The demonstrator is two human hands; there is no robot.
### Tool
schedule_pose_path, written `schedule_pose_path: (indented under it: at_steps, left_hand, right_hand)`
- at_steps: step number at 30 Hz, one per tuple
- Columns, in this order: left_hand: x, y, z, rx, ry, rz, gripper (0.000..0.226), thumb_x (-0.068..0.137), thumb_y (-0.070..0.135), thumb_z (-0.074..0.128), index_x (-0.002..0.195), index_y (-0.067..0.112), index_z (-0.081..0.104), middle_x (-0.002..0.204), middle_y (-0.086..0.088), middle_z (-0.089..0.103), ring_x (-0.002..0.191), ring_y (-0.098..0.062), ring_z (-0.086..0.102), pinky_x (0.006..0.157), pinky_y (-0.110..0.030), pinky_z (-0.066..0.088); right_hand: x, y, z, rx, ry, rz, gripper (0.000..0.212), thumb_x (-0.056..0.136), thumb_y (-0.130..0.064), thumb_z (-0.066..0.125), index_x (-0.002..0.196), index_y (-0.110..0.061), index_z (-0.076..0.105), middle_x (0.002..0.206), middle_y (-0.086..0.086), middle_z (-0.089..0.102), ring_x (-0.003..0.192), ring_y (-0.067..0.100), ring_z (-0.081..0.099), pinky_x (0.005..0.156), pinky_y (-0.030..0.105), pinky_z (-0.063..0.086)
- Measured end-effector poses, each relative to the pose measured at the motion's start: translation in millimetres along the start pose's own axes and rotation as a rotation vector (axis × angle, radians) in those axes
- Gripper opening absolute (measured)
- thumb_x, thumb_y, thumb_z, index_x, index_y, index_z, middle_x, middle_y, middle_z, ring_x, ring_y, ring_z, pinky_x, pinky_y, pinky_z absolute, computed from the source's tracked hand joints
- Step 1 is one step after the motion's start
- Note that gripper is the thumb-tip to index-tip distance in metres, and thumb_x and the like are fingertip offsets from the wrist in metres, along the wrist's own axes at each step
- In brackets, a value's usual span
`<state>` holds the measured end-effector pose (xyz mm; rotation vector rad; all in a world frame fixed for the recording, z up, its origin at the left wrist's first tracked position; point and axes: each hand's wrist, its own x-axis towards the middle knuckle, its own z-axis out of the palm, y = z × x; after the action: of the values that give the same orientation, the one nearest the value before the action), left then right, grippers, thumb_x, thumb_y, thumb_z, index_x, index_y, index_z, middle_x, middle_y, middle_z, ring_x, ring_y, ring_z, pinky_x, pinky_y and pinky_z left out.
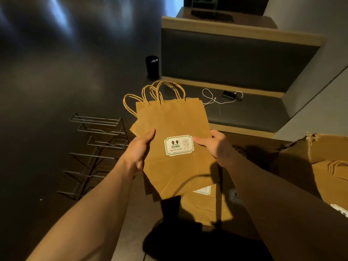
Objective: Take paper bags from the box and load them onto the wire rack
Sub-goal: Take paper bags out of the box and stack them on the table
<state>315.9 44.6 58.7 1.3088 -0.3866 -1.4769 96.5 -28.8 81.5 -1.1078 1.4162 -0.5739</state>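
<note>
I hold a fanned stack of flat brown paper bags (175, 121) with twisted handles pointing away from me; the front one bears a white "9.9" label. My left hand (140, 147) grips the stack's left edge, thumb on the front. My right hand (212, 145) grips the right edge, thumb lying on the label's side. The tiered wire rack (98, 147) stands on the table to the left of the stack and holds nothing. An open cardboard box (308, 157) at the right has more bags inside (335, 172).
More flat bags (203, 202) lie on the table under my arms. A bench seat (244, 110) behind carries a white cable (212, 98) and a dark device (228, 94). A black bin (152, 65) stands on the dark floor.
</note>
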Motion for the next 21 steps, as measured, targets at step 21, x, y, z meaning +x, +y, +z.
schedule_pose_path:
  at_steps: [21]
  left_hand:
    - [19.0, -24.1, -58.5, 0.091, 0.145, -0.105, 0.026, 0.101, 0.032, 0.054, 0.125, 0.023, 0.059, 0.108, 0.000, 0.073, 0.087, -0.015, 0.071, 0.067, -0.032, 0.053]
  right_hand:
    - [15.1, 63.4, 43.3, 0.283, 0.044, 0.197, 0.024, 0.098, -0.007, 0.052, 0.114, -0.023, 0.059, 0.103, 0.000, 0.064, 0.093, 0.019, 0.061, 0.073, 0.034, 0.049]
